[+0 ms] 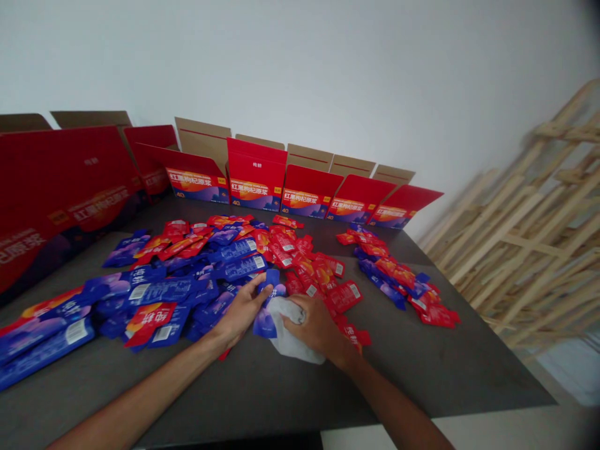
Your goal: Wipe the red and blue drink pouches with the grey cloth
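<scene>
My left hand (248, 306) is closed on the upper end of a blue and purple sachet (265, 324), thumb and fingers pinching its edge. Bunched in my right hand (313, 325) is a white cloth (295, 345), pressed against the face of that same sachet. Part of the sachet is hidden under the cloth. Left of my hands lies a heap of blue sachets (173, 289), with a few red ones mixed in. Red sachets (307, 269) are piled just beyond and beside my right hand.
Open red cartons (255, 181) with raised flaps line the table's back, and larger red cartons (65, 194) stand at the left. A row of mixed sachets (394, 272) lies at the right. Wooden frames (520, 231) lean beyond the dark table's (422, 369) right edge.
</scene>
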The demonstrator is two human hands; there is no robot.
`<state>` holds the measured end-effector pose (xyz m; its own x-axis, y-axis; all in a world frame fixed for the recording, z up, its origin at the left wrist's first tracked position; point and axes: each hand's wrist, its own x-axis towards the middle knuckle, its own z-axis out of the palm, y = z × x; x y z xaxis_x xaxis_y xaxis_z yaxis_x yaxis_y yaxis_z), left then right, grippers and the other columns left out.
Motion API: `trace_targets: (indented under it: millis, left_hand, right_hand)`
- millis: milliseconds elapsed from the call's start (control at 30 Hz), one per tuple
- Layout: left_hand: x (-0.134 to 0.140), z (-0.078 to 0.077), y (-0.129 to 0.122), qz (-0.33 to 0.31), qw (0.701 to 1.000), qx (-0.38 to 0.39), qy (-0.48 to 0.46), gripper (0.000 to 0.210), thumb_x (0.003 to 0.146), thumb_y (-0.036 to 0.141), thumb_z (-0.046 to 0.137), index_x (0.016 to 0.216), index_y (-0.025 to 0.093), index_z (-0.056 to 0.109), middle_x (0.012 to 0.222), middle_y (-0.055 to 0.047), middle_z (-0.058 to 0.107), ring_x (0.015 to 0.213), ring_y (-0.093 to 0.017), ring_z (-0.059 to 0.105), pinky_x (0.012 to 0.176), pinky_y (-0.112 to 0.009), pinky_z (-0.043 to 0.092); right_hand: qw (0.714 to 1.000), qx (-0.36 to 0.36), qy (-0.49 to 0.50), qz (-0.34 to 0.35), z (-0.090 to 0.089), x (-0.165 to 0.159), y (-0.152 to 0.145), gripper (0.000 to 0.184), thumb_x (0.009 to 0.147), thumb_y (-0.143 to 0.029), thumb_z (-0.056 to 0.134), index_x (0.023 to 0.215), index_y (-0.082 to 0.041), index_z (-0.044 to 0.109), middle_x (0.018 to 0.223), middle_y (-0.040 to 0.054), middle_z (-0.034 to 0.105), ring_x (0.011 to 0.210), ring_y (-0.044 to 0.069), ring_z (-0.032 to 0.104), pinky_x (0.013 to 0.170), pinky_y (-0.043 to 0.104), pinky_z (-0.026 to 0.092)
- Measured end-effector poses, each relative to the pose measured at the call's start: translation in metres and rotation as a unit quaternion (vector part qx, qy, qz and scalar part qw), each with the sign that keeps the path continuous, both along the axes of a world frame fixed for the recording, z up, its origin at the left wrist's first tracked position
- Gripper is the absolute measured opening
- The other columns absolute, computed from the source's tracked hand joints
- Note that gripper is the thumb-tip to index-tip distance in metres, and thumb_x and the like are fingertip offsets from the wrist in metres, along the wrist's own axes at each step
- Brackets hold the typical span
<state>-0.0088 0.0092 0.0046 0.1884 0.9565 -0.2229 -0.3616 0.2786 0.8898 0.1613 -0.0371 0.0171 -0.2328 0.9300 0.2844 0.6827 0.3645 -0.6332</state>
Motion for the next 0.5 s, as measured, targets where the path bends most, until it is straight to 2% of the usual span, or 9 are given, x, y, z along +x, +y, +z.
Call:
trace_targets:
  millis: [133, 300, 400, 500]
  left_hand:
    - [0.000, 0.004, -0.002, 0.007, 1.000, -0.009, -0.022, 0.051, 0.069, 0.015, 0.081, 0.118, 0.019, 0.067, 0.103, -0.007, 0.074, 0.094, -0.021, 0.066, 0.077, -0.027, 0.050]
    - [0.001, 0.007, -0.001, -0.059, 0.995, -0.015, -0.082, 0.048, 0.082, 0.023, 0.070, 0.128, 0.019, 0.059, 0.106, -0.008, 0.071, 0.091, -0.019, 0.066, 0.080, -0.029, 0.050]
    - [-0.002, 0.002, 0.003, -0.075, 0.993, 0.005, -0.091, 0.042, 0.086, 0.026, 0.063, 0.126, 0.016, 0.059, 0.097, -0.008, 0.069, 0.081, -0.016, 0.064, 0.070, -0.026, 0.049]
    - [-0.005, -0.003, 0.006, -0.076, 0.993, 0.009, -0.087, 0.038, 0.088, 0.028, 0.057, 0.124, 0.015, 0.059, 0.090, -0.006, 0.066, 0.077, -0.016, 0.062, 0.064, -0.025, 0.047]
  right_hand:
    - [0.998, -0.048, 0.044, -0.025, 0.002, 0.001, 0.003, 0.025, 0.073, -0.016, 0.070, 0.098, -0.019, 0.074, 0.088, 0.0029, 0.075, 0.071, 0.017, 0.067, 0.064, 0.025, 0.050]
    - [0.993, -0.072, 0.088, -0.040, 0.014, 0.019, 0.008, 0.019, 0.076, -0.025, 0.069, 0.092, -0.017, 0.075, 0.077, 0.0014, 0.073, 0.061, 0.015, 0.063, 0.052, 0.023, 0.045]
    - [0.980, -0.097, 0.139, -0.106, 0.028, 0.055, 0.014, 0.023, 0.076, -0.033, 0.071, 0.088, -0.014, 0.074, 0.075, 0.0032, 0.073, 0.062, 0.017, 0.065, 0.051, 0.022, 0.048]
    - [0.947, -0.096, 0.206, -0.227, 0.045, 0.114, 0.024, 0.034, 0.073, -0.040, 0.075, 0.091, -0.012, 0.072, 0.078, 0.0066, 0.074, 0.062, 0.019, 0.068, 0.049, 0.023, 0.050]
